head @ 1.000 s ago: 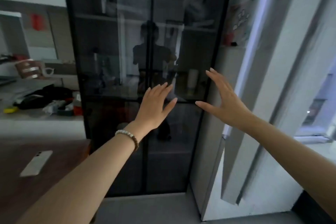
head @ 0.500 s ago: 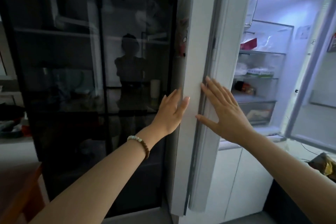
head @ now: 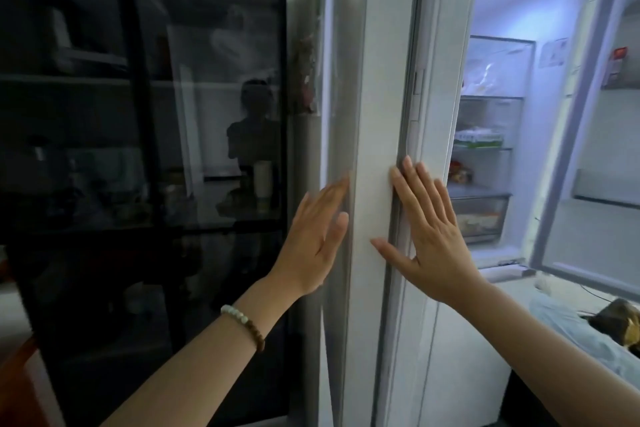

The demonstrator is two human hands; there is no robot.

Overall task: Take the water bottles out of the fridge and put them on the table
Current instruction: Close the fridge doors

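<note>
Fridge door point(head: 372, 80) upright, edge-on; left hand point(head: 313, 239), right hand point(head: 433, 246) flat on it.

1. Two grips: left grip point(head: 311, 239), right grip point(head: 433, 236).
2. One bead bracelet point(head: 244, 326), below the left grip.
3. One fridge point(head: 502, 10), right of the right grip.
4. Two fridge doors: near door point(head: 375, 80) between the grips, far door point(head: 606, 149) beyond the right grip.
5. One glass cabinet point(head: 138, 149), left of the left grip.

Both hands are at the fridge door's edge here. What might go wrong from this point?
1. The right hand has its fingers along the seal of the fridge door; if the door swings back, they may get pinched.
2. The door stands close beside the dark glass cabinet; pushed wider, it might knock the glass.
3. No water bottles show on the lit shelves, so finding them may take a search.
</note>
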